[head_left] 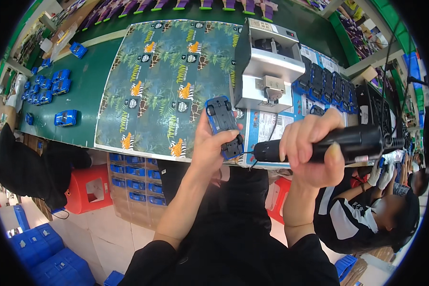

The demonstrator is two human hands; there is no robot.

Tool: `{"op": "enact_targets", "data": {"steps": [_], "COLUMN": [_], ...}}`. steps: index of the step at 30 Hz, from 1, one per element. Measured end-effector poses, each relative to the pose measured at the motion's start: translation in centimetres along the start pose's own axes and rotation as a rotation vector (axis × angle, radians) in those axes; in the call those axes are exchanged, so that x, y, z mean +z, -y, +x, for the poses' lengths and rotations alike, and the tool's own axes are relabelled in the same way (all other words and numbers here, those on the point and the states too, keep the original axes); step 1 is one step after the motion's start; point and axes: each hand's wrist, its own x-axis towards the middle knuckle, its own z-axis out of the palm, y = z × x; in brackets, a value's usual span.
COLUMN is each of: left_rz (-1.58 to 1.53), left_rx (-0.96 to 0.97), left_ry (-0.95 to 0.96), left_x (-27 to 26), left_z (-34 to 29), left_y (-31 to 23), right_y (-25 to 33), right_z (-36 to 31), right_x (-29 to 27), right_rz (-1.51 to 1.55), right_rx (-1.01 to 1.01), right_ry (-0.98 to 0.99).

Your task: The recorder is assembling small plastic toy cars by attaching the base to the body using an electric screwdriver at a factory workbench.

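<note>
My left hand [209, 148] is closed around a blue toy car [221, 117], its black underside turned up and my thumb pressed across it. A black electric screwdriver [355, 144] lies nearly level in my right hand [314, 148], fingers wrapped round its body. The thin bit points left at the near end of the toy car; whether it touches is too small to tell. Just beyond both hands stands a silver box-shaped machine [267, 64], which looks like a screw feeder.
Printed sheets with animal patterns [164, 86] cover the green table. Several blue toy cars [66, 117] stand at the left; rows of dark car bases [326, 86] lie right of the machine. A box of cars [135, 183] and a red stool [88, 188] are below. Co-workers sit on both sides.
</note>
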Motion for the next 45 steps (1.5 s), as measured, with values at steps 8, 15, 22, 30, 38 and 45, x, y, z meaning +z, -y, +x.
{"op": "enact_targets", "data": {"steps": [8,15,22,30,38,45], "left_rz": [-0.006,-0.04,-0.022,-0.044,0.004,1.52], "left_rx": [-0.009,-0.095,-0.105,-0.133,-0.16,0.797], "left_ry": [-0.015,-0.038,-0.026,-0.035,0.004,0.272], "left_x": [0.4,0.1,-0.1,0.0,0.8,-0.7], "left_z": [-0.1,0.0,0.1,0.2,0.8,5.2], "left_y": [-0.2,-0.8,-0.4,-0.9,-1.2,-9.2], "right_y": [-1.0,-3.2,-3.4,-3.3,-2.5,0.8], "right_z": [-1.4,-1.5,-1.7,-1.8,-3.0,-4.0], "right_x": [2.3,1.1,0.8,1.2,0.4,-0.8], "right_rz": [-0.125,0.002,0.015,0.048,0.128,0.1], "right_rx": [0.112,0.081,0.052,0.082,0.035,-0.052], "right_ry": [-0.138,0.077,0.085,-0.037,-0.044,-0.049]}}
